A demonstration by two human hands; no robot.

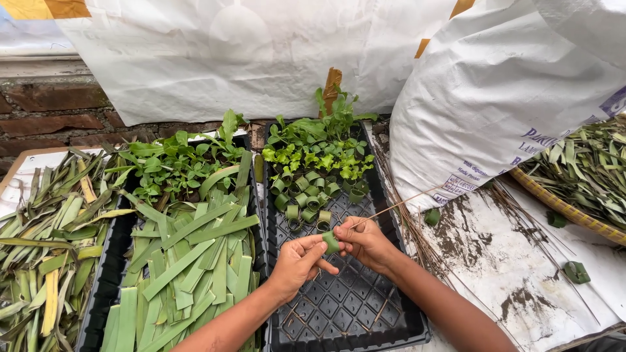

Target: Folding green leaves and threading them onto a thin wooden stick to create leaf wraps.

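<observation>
Both hands meet over a black cell tray (365, 313). The left hand (297, 261) and the right hand (365, 241) each pinch a small rolled leaf ring (331, 242) between fingertips — both grips closed on it. A thin stick (398, 205) runs from the ring up and away to the right of the grip, its long axis slanting; the ring's own axis cannot be told.

Beyond the grip, the same tray holds more leaf rings (306, 199) and green seedlings (319, 146). Left of the grip, a second tray carries cut leaf strips (189, 267) — lying mostly lengthwise. Right of the grip stand a white sack (508, 85) and a woven basket (567, 212) of dry leaves, on a stained tabletop (508, 274).
</observation>
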